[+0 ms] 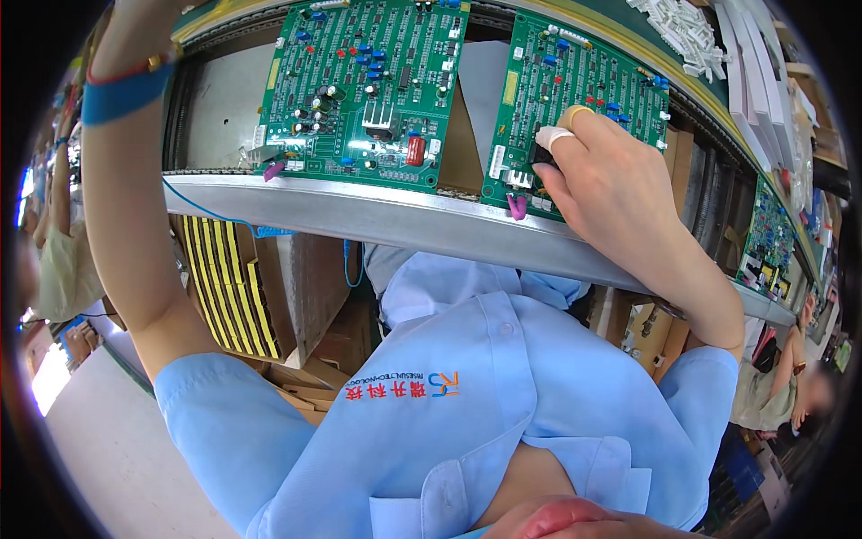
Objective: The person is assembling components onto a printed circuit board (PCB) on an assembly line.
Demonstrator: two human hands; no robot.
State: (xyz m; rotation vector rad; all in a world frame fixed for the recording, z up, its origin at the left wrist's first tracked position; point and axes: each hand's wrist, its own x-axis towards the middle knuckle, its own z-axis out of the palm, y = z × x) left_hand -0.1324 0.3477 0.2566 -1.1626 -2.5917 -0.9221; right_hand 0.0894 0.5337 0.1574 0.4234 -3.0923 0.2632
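The right hand (611, 175) rests on the right-hand green circuit board (561, 90), its fingers (552, 136) drawn together on a small dark component near the board's lower edge; the forefinger tip wears a white cot and another finger a yellow one. What exactly they pinch is mostly hidden under the hand. This board lies on the metal conveyor rail (377, 216), beside a second green circuit board (364, 90) to its left (with a red capacitor and a silver heat sink). The left hand itself is cut off by the upper rim of the picture, so whether its fingers are apart or closed cannot be told; only the raised forearm with a blue wrist strap (121, 97) shows. A pile of white plastic connectors (687, 36) lies beyond the boards. Further boards along the line at right are blurred.
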